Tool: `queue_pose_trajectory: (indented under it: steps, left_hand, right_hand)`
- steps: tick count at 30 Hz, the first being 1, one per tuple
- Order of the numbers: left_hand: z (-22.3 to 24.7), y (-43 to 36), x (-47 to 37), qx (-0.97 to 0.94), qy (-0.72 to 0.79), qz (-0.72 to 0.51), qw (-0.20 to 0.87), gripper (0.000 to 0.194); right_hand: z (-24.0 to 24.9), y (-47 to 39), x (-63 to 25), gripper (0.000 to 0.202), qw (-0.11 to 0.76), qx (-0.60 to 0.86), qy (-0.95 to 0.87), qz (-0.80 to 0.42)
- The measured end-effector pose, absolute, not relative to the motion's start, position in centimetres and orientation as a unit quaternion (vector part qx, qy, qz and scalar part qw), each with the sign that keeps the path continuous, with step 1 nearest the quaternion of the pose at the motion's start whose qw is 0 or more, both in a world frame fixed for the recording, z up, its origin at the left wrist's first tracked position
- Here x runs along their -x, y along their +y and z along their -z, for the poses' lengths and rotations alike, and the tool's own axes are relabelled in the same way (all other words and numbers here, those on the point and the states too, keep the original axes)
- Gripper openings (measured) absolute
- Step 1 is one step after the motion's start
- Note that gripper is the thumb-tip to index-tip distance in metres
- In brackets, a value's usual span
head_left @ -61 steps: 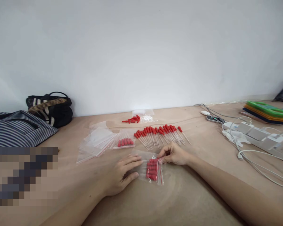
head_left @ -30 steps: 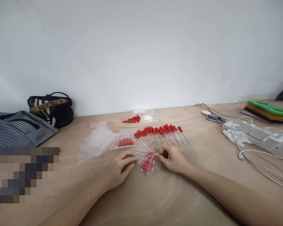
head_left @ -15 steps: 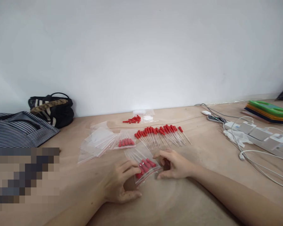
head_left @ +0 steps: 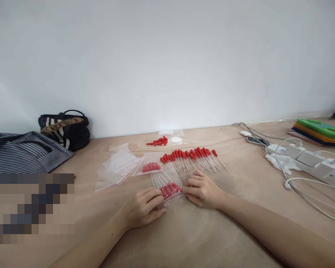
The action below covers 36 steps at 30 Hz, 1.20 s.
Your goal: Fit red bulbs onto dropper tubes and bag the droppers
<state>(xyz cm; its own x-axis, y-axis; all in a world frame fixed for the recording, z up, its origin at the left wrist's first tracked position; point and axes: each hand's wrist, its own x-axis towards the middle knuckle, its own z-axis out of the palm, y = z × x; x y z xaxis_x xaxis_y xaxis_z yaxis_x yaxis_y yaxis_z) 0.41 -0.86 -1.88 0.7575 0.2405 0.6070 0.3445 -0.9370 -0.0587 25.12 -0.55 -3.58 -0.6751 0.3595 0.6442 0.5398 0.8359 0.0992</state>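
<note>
A clear zip-lock bag (head_left: 167, 199) lies flat on the table between my hands, holding several droppers with red rubber bulbs (head_left: 170, 189) toward its zip edge. My left hand (head_left: 145, 206) has its fingers closed on the bag's left corner. At the right corner, my right hand (head_left: 202, 190) pinches the same bag; its fingertips are partly hidden. Beyond them, a second bag (head_left: 150, 168) with red-bulbed droppers rests beside a fan of flat zip-lock bags (head_left: 117, 165). Loose droppers (head_left: 194, 154) lie in a row behind my right hand.
Loose red rubber bulbs (head_left: 159, 141) and clear tubes (head_left: 174, 140) lie near the wall. On the left sit a striped bag (head_left: 30, 156) and a black bag (head_left: 78, 134). A power strip with chargers (head_left: 312, 158), cables and stacked coloured frames (head_left: 321, 132) occupy the right.
My right hand has closed from an open curl onto the bag's right corner. My left fingers have drawn together at the left corner, and the bag now lies straighter.
</note>
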Motion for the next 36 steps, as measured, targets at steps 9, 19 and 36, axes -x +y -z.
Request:
queue_pose_trajectory:
  steps: [9, 19, 36]
  left_hand:
    - [1.3, -0.8, 0.2, 0.918, -0.086, 0.288, 0.258, 0.017]
    - [1.2, -0.7, -0.1, 0.908, -0.059, 0.312, 0.273, 0.019]
    - [1.8, -0.5, -0.1, 0.895, -0.092, 0.352, 0.26, 0.013]
  right_hand:
    - [3.2, -0.4, -24.7, 0.022, 0.332, 0.16, -0.884, 0.287]
    - [3.3, -0.4, -24.5, 0.022, 0.345, 0.148, -0.866, 0.329]
    - [3.4, -0.4, -23.2, 0.013, 0.376, 0.18, -0.855, 0.308]
